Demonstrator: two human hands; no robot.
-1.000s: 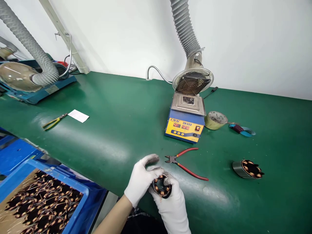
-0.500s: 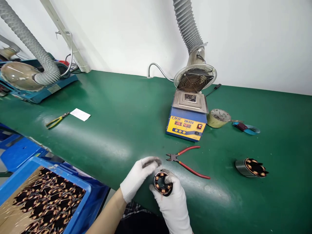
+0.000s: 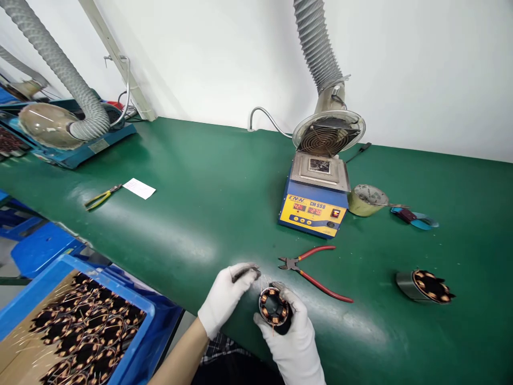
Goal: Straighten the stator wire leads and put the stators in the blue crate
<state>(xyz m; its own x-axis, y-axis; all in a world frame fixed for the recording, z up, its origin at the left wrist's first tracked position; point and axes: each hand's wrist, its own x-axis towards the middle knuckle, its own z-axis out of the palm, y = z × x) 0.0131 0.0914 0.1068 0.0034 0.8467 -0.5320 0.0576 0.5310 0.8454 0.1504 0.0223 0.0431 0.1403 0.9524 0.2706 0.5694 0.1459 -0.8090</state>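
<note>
My right hand [image 3: 300, 332], in a white glove, is wrapped round a motor stator [image 3: 265, 314] with copper coils and a metal outer ring. The stator's open face is turned up toward me. Just left of it, my left hand [image 3: 225, 293], gloved too with darkened fingertips, has its fingers pinched together on a thin wire [image 3: 262, 279] that rises from the stator's upper edge. Red-handled cutting pliers [image 3: 289, 262] lie spread on the bench beyond my hands. A second stator [image 3: 412, 289] rests on its side to the right.
A blue and yellow solder pot [image 3: 315, 211] stands under a fume hood [image 3: 331, 131]. Beside it are a tin [image 3: 366, 202] and a blue strap [image 3: 422, 220]. Yellow-handled pliers [image 3: 100, 199] and paper [image 3: 139, 188] lie left. A blue crate [image 3: 148, 313] holds many stators.
My left hand has drawn slightly left, away from the stator, its fingers still pinched. My right hand keeps its grip. The whole view has shifted a little.
</note>
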